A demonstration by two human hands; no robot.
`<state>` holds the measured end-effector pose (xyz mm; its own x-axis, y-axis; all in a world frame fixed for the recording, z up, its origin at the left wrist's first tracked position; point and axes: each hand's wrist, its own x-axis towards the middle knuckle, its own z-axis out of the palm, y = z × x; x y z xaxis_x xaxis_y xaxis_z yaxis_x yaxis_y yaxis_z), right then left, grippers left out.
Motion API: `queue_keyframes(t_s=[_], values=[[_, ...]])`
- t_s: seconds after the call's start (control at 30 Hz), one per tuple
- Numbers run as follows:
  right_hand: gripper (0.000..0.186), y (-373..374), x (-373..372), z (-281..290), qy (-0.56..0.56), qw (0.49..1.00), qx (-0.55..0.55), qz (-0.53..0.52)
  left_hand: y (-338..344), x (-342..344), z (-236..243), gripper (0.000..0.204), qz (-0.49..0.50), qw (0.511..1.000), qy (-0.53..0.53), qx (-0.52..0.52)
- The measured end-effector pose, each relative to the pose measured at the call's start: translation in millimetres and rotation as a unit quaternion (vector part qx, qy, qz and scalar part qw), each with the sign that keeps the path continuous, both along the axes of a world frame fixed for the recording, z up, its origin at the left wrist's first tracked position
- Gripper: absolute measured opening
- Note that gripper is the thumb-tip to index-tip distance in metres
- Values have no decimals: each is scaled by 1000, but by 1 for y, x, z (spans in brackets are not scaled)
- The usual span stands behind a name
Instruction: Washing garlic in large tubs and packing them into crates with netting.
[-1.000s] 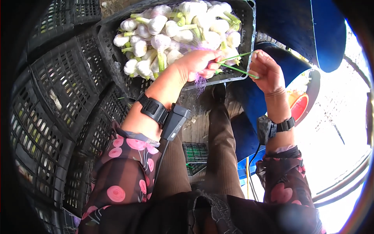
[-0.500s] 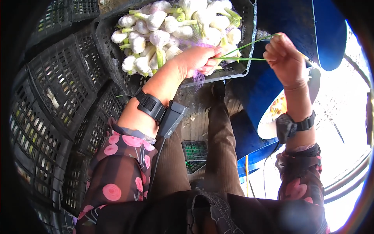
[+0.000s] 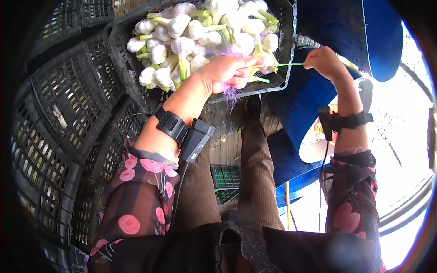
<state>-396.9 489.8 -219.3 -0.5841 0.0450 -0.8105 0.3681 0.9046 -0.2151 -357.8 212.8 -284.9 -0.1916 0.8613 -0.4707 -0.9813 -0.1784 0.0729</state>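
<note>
My left hand (image 3: 224, 73) is closed around the gathered end of a purple mesh bag (image 3: 231, 92), at the near side of a heap of garlic bulbs (image 3: 178, 25). Frayed netting pokes out below the fingers, and more of it lies over some of the bulbs. Off to the right, my right hand (image 3: 323, 63) pinches a thin green tie (image 3: 290, 64). The tie runs taut and nearly level between both hands. A short green end (image 3: 259, 79) sticks out by the left fingers. How the tie goes round the mesh is hidden by the left hand.
The garlic sits in a black plastic crate (image 3: 289, 41). More black slatted crates (image 3: 68, 100) stand along the left. Blue curved sheets (image 3: 291, 116) are at the right, beside a bright area. A small crate with green in it (image 3: 225, 176) shows between my legs.
My right hand has moved slightly down and turned. The two green strands that spread apart between the hands now show as one tight line. My left hand keeps its hold, shifted slightly left.
</note>
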Motion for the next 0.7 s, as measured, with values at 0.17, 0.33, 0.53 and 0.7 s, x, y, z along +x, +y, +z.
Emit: queue_keyframes(t_s=[0.17,0.33,0.53,0.7], values=[[16,-19,-13,-40,131,967,151,157,6,2,-3,39,21,998,-9,56],[15,-19,-4,-23,-289,946,145,26,3,10,-5,35,55,998,-11,20],[21,-24,25,-30,177,973,133,-58,4,2,-5,31,9,997,-15,75],[19,-128,-36,-1,65,884,-208,-413,10,4,11,35,-42,971,145,-184]])
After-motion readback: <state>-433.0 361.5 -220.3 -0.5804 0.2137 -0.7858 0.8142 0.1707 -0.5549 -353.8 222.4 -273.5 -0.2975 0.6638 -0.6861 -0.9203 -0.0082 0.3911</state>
